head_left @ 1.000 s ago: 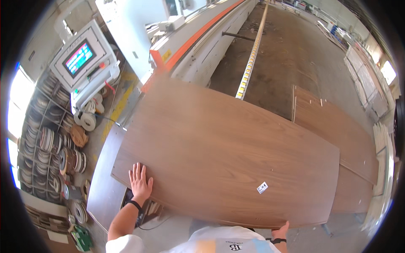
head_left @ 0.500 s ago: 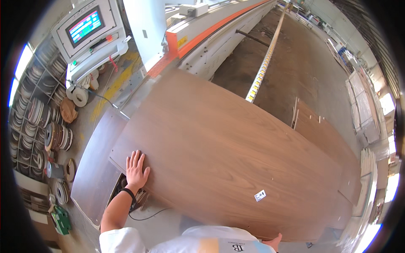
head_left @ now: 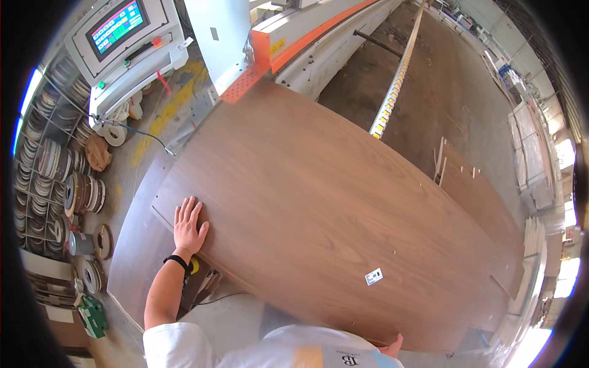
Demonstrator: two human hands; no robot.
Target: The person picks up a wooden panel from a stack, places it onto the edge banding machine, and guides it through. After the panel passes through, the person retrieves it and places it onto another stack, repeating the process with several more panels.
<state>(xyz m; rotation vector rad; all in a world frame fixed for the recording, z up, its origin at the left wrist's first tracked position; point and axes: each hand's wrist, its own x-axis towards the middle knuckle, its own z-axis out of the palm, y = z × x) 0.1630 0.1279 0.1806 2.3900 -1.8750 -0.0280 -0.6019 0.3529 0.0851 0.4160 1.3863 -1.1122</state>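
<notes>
A large brown wood-grain panel [head_left: 288, 184] lies across the middle of the view, its far left corner close to the orange guard of the machine. My left hand [head_left: 188, 226] rests flat on its left end, fingers stretched toward the machine, with a black band round the wrist. At the near right edge of the panel is my right hand [head_left: 391, 346], mostly hidden by my body; a thumb shows over the edge and the hand seems to grip it. A small white label [head_left: 373, 276] sticks to the panel's top near the right hand.
The long machine [head_left: 331, 52] with an orange stripe runs away at the back. A control console [head_left: 123, 37] stands far left beside racked rolls of edging [head_left: 46, 165]. A second panel [head_left: 141, 239] lies lower at left; other boards [head_left: 469, 190] lie at right.
The panel has shifted away from me and slightly left, toward the machine, its far corner now nearer the orange guard. Both hands have gone with it, and the view has tilted a little.
</notes>
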